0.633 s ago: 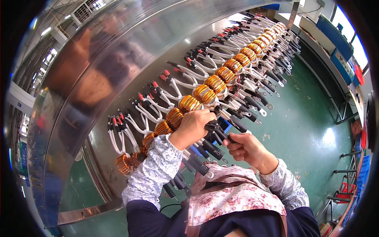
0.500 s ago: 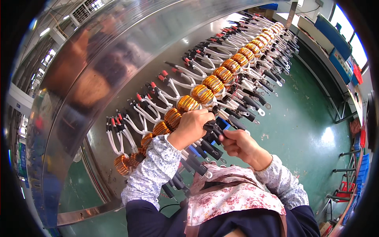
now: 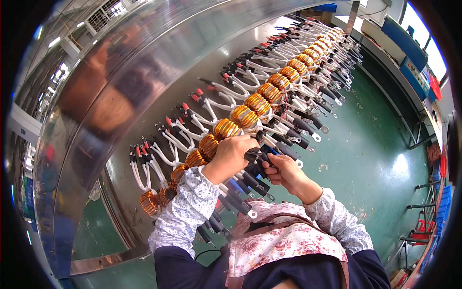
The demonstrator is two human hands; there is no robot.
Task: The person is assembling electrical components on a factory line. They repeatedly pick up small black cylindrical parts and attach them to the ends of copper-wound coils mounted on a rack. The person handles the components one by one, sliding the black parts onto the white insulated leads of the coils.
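A broad, curved sheet-metal worktop [image 3: 144, 96] is seen stretching up and away from the fingers, its polished surface blurred with reflections. Beyond its far edge, to the right of the fingers, a green floor [image 3: 375, 144] is visible, with blue cabinets [image 3: 409, 53] standing along its upper right side. Along the worktop a long row of copper-wound ring coils [image 3: 260, 103] is laid out, running from below and left of the fingers up to the far top right; each coil is fitted with white leads [image 3: 226, 91] ending in red and black sleeved tips on the side above the fingers, and with black-sleeved leads ending in metal ring terminals [image 3: 315, 137] on the side to their right.

The left hand [image 3: 233, 154] is closed, its fingers curled down over a coil and its wiring, just right of a neighbouring coil [image 3: 209, 144]. The right hand [image 3: 284, 171] is set just beside it, touching, with its fingers pinched together on a black-sleeved lead [image 3: 255, 156] held between the two hands. Further black leads [image 3: 240, 204] are seen hanging below the fingers. A floral apron [image 3: 284, 241] is worn beneath them.
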